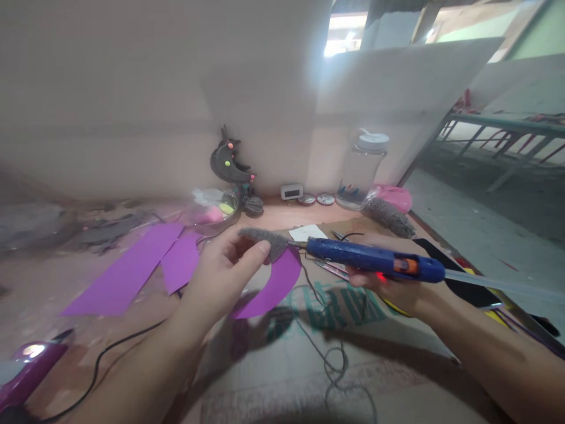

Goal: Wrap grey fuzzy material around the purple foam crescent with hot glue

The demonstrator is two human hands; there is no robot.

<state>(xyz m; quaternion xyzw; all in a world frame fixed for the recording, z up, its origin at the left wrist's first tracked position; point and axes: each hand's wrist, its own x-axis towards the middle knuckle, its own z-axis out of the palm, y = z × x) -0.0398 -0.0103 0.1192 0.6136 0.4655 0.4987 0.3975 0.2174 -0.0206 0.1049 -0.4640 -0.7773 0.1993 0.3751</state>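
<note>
My left hand [220,268] pinches a crescent-shaped purple piece [280,282] between thumb and fingers. Grey fuzzy yarn [265,235] covers the crescent's upper part, and the lower curve shows bare purple. A loose end of grey yarn [314,288] trails down from it. Wrapped around a blue hot glue gun [353,253], my right hand [397,291] holds it level from the right. The gun's metal nozzle is at the crescent's upper right edge; whether it touches cannot be made out. A clear glue stick [494,280] sticks out of the gun's back.
Cardboard [265,365] with green printing lies underneath, with looped yarn. Purple sheets [128,271] lie left, near a purple device [35,368]. A dark crescent ornament [229,162], a small white digital display [292,192] and a clear jar [359,171] stand behind. A black phone [472,282] lies right.
</note>
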